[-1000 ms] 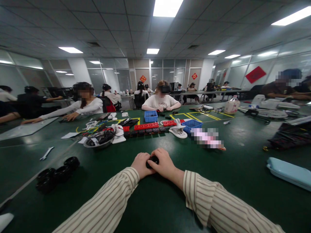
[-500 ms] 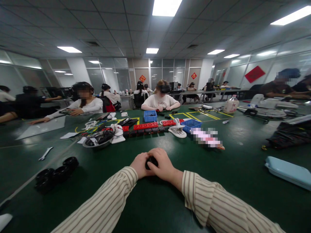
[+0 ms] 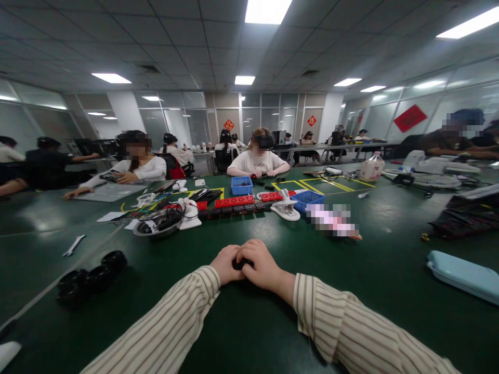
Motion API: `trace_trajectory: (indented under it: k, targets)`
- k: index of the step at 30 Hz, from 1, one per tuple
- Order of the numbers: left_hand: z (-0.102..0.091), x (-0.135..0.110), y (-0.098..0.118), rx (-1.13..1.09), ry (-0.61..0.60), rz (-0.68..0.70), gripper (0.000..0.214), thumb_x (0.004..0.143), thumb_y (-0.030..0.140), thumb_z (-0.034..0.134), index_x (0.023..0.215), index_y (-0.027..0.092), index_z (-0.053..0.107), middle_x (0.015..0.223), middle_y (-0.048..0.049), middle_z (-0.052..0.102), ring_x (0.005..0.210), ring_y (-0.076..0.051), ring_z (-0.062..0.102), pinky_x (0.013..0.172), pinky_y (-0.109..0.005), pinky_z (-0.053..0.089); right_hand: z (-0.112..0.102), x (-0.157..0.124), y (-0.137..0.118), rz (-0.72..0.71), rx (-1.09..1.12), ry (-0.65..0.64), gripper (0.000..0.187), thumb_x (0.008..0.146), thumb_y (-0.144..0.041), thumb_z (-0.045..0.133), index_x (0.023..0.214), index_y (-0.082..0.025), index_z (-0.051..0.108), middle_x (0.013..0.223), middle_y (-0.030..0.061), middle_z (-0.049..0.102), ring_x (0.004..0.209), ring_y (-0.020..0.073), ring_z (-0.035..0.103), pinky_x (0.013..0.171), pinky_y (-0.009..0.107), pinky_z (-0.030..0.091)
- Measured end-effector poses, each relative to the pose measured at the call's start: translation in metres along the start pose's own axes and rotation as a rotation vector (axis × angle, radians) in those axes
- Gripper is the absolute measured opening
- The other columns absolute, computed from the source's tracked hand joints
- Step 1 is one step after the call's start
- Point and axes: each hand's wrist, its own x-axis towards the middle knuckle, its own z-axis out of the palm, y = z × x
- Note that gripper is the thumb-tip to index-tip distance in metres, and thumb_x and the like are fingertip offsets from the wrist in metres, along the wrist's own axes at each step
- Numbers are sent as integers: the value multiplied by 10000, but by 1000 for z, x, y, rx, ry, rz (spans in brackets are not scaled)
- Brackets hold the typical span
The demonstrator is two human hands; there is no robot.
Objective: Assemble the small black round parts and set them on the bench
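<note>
Both hands are together on the green table, wrapped around a small black rounded object. My left hand closes on its left side. From the right, my right hand curls over the top, its thumb and fingers against it. Most of the object is hidden by the fingers, so its exact kind cannot be made out. To the left stand several glossy black ring-shaped pieces, grouped and partly stacked.
A wrench lies at left and a light blue case at right. Farther back are a metal bowl with cables, red-and-black strips, a white clamp base and blue bins. Co-workers sit around the tables.
My right fingers have shifted over the black object, and less of it shows. At far left a co-worker's hand and the clear sheet under it have moved right.
</note>
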Motion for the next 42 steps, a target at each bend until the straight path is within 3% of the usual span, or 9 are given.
trace_trajectory:
  k: [8, 12, 15, 18, 23, 27, 33, 38, 42]
  targets:
    - [3, -2, 5, 29, 20, -21, 494, 561, 383, 703, 993, 178, 579, 960, -57, 613, 922, -259, 557, 871, -382, 405, -3, -3, -5, 21, -11, 85, 248, 707, -203, 541, 950, -155, 526, 951, 61, 564, 902, 197, 472, 836, 341, 344]
    - [5, -2, 8, 118, 35, -93, 468, 590, 416, 684, 972, 176, 560, 967, -73, 597, 946, -269, 547, 955, -458, 321, 0, -2, 0, 181, -121, 95, 297, 723, -378, 615, 890, -153, 519, 885, 59, 536, 836, 199, 459, 764, 337, 354]
    - [3, -1, 9, 107, 26, -75, 407, 594, 365, 680, 920, 147, 571, 893, -75, 595, 899, -270, 549, 938, -465, 333, 2, -1, 3, 219, -138, 53, 231, 721, -352, 621, 816, -163, 527, 838, 41, 532, 815, 189, 458, 745, 322, 350]
    - [-1, -1, 7, 43, 20, -23, 342, 575, 309, 685, 858, 146, 583, 832, -55, 589, 844, -255, 546, 853, -411, 401, 2, 0, 2, 149, -96, 26, 97, 698, -193, 573, 782, -169, 533, 820, 31, 546, 821, 180, 467, 757, 312, 346]
    - [-5, -1, 0, -40, -21, 38, 220, 546, 256, 704, 713, 173, 590, 862, -16, 603, 862, -208, 557, 817, -303, 432, 1, -1, -2, -57, 17, -23, 136, 620, -75, 460, 684, -177, 522, 751, 9, 582, 807, 171, 502, 825, 335, 331]
    - [-4, -2, -2, -87, -28, 66, 319, 544, 265, 716, 837, 183, 620, 936, -24, 616, 907, -227, 555, 865, -333, 415, -1, -2, -6, -123, 50, -12, 170, 629, -91, 436, 731, -184, 534, 774, 14, 594, 829, 177, 509, 883, 362, 312]
    - [-2, -4, 4, -7, 42, -37, 595, 522, 423, 742, 1029, 171, 560, 984, -65, 593, 903, -250, 543, 842, -384, 419, -3, -2, -5, 111, -66, 129, 223, 729, -274, 557, 914, -155, 517, 924, 67, 547, 881, 203, 468, 809, 351, 355]
    - [-4, -4, 9, 116, 34, -51, 457, 564, 440, 708, 906, 157, 598, 894, -71, 578, 868, -254, 527, 818, -394, 423, 0, -1, 0, 270, -141, 43, 257, 736, -391, 611, 821, -163, 529, 835, 38, 539, 812, 189, 464, 756, 334, 351]
    - [-4, -3, 2, 41, 27, -24, 422, 575, 332, 704, 952, 174, 600, 932, -58, 571, 900, -238, 520, 841, -364, 427, 0, 0, -1, 221, -95, 15, 126, 722, -236, 590, 821, -167, 556, 852, 37, 559, 831, 185, 478, 761, 319, 351]
